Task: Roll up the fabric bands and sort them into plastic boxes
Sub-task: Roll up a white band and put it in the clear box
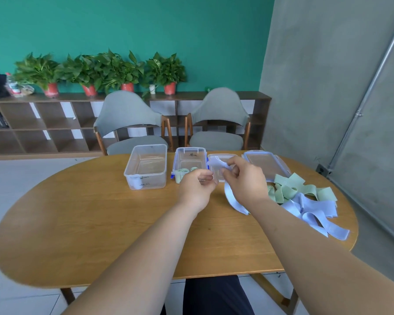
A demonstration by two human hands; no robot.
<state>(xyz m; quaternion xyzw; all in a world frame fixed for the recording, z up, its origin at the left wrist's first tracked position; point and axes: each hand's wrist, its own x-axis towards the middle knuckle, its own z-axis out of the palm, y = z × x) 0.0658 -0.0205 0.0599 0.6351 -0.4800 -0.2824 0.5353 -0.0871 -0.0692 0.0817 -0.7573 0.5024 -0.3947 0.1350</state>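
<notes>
My right hand (243,178) pinches the upper end of a pale blue fabric band (231,198), whose loop hangs down to the table. My left hand (197,187) is beside it with thumb and fingers pinched together, and it seems to touch the same band's end. Behind the hands stand two clear plastic boxes: a larger one (146,176) at left with a white roll inside, and a blue-clipped one (180,153) holding green rolled bands (182,172). Loose green bands (291,187) and pale blue bands (314,212) lie heaped at right.
Two lids (268,162) lie flat on the oval wooden table (100,223) behind my right hand. Two grey chairs (127,123) stand at the far side, with a low shelf and potted plants (100,71) along the green wall.
</notes>
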